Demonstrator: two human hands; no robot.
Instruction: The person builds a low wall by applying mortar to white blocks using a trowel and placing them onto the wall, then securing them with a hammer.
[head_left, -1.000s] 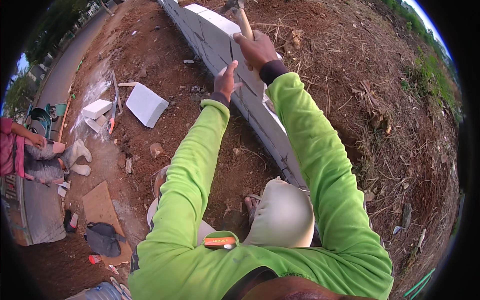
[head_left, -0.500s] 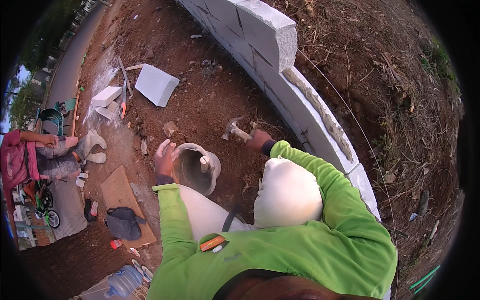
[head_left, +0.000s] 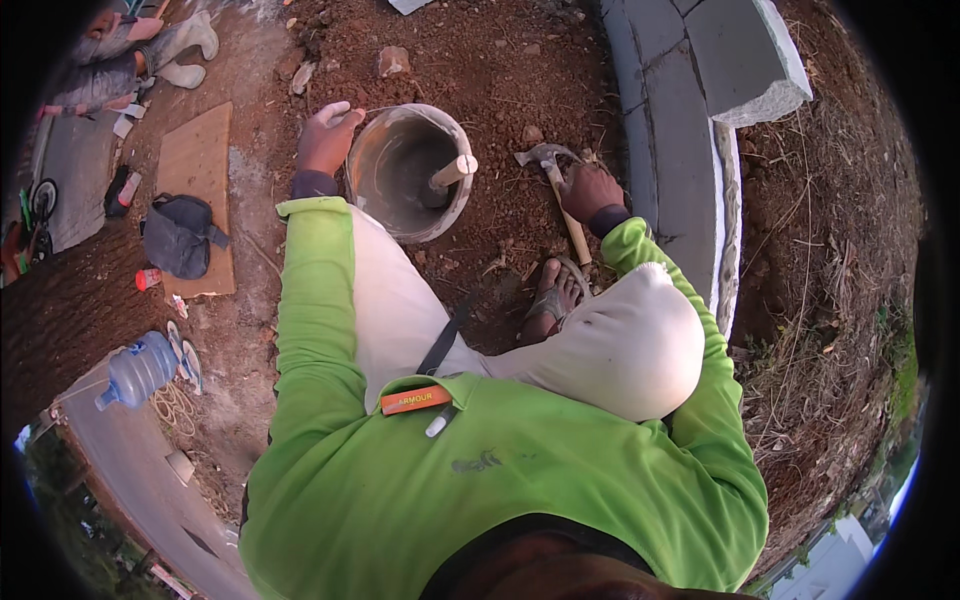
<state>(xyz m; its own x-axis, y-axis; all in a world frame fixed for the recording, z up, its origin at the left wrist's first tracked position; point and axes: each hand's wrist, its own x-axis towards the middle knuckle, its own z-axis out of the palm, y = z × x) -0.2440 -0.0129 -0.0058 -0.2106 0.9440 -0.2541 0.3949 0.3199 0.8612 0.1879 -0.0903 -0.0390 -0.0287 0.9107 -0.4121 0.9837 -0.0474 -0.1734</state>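
At the left rim of a mortar-smeared bucket [head_left: 360, 150] is my left hand [head_left: 328, 142], its fingers curled at the edge. The bucket's inside is grey, and a round wooden handle [head_left: 455, 170] sticks up out of it; the tool's lower end is hidden. My right hand [head_left: 590, 190] is closed round a claw hammer [head_left: 553, 168] near its head. The hammer points head away from me, its wooden shaft slanting back toward my sandalled foot [head_left: 550, 300]. Reddish soil lies between bucket and hammer.
Along my right runs a grey block wall [head_left: 660, 130], with a raised block [head_left: 745, 60] and mortar on its top. To the left are a brown board [head_left: 195, 130], a dark bag [head_left: 180, 235], a water jug [head_left: 140, 368] and another person's boots [head_left: 190, 50].
My view has shifted, bringing the bucket, hammer and both hands higher in the picture. My foot and the hammer's shaft now show. Both hands keep their places at the bucket and the hammer.
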